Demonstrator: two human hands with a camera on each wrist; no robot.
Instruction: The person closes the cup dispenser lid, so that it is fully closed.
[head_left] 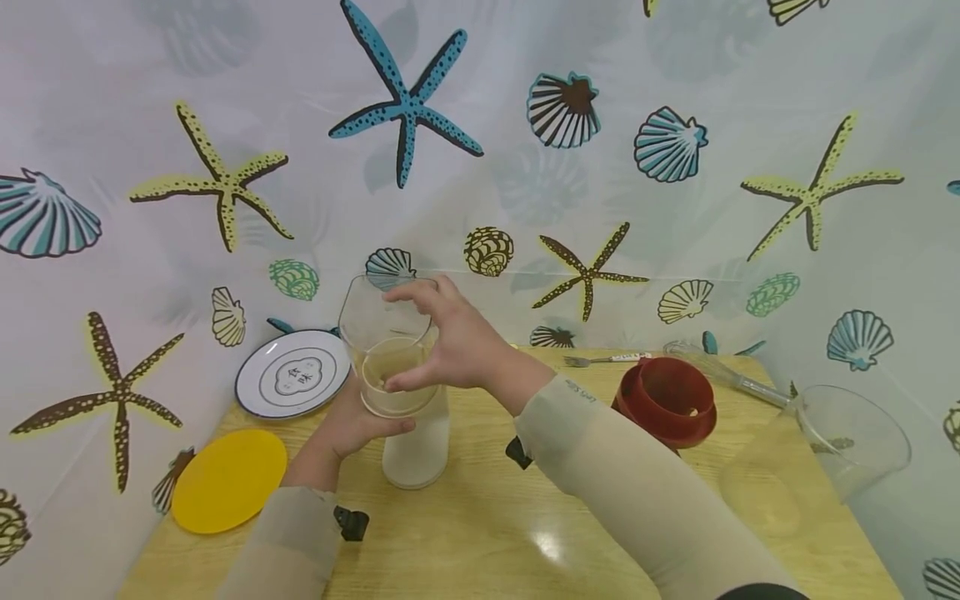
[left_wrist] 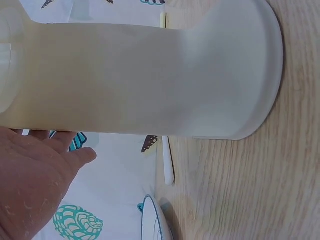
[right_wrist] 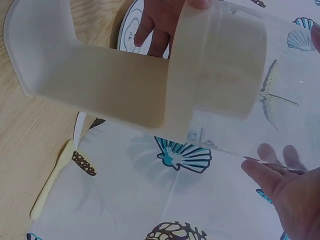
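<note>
A white stand (head_left: 416, 458) with a flat foot and a round collar (right_wrist: 182, 75) at its top stands upright on the wooden table. On the collar sits a clear see-through container (head_left: 367, 312), its wide mouth upward. My left hand (head_left: 348, 425) holds the collar from the left, its thumb on the near side; in the left wrist view part of this hand (left_wrist: 40, 175) shows beside the stand's column. My right hand (head_left: 465, 342) spans the clear container, fingers at the far rim and thumb low on the near side. Inside the container, a pale round part shows through.
At left lie a white blue-rimmed plate (head_left: 258, 367) and a yellow plate (head_left: 228, 483). To the right are a dark red cup-like piece (head_left: 667, 408), a fork (head_left: 607, 360), a whisk (head_left: 757, 389) and a large clear vessel (head_left: 862, 450). A patterned curtain (head_left: 480, 192) hangs behind the table.
</note>
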